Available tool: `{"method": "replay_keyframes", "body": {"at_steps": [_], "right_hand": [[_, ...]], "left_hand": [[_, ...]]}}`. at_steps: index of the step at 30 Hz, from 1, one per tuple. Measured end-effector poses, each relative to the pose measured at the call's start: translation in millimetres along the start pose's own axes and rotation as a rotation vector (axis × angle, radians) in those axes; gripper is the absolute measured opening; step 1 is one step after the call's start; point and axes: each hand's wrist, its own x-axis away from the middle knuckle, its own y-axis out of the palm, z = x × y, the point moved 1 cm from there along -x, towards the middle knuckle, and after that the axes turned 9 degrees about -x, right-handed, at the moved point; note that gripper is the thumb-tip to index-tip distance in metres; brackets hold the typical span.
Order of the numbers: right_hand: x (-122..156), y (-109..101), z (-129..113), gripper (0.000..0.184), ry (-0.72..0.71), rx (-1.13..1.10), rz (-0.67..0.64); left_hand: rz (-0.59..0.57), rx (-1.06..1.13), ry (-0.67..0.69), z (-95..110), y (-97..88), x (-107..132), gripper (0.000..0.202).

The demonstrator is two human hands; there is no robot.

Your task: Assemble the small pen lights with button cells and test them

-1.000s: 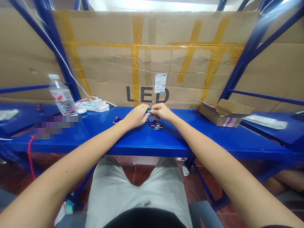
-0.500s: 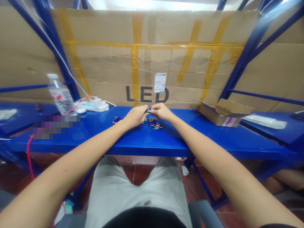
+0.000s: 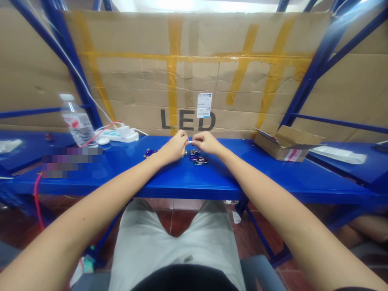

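Observation:
My left hand [image 3: 176,147] and my right hand [image 3: 207,143] meet above the blue table, fingertips pinched almost against each other. Between them shows a small silvery piece [image 3: 190,142], too small to name; both hands have their fingers closed on it. Just below the right hand lies a cluster of metallic coloured carabiner-like rings [image 3: 199,160] with silver parts. Beside my left fingers are a few tiny silver pieces [image 3: 186,153]. Several small purple and blue cylinders [image 3: 148,153] lie to the left, partly covered by my left hand and wrist.
An open cardboard box [image 3: 285,149] stands at the right, near a white packet [image 3: 339,155]. On the left are a water bottle [image 3: 78,123], a white power strip [image 3: 123,135] and a red cable [image 3: 36,194]. A large cardboard sheet [image 3: 136,93] rises behind the table [image 3: 188,182].
The green part seen between my fingertips is now out of sight, and a silvery piece shows there instead. My left hand has turned slightly; the right hand has hardly moved.

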Motion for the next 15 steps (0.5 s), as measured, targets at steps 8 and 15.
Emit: {"method": "replay_keyframes", "body": {"at_steps": [8, 15], "right_hand": [[0.6, 1.6, -1.2, 0.013, 0.271, -0.271, -0.046], [4.2, -0.2, -5.1, 0.008, 0.400, -0.604, -0.103]], "left_hand": [[-0.084, -0.078, 0.059, 2.6, -11.0, 3.0, 0.021], [0.031, -0.029, 0.196, -1.3, -7.3, 2.3, 0.019]]}}
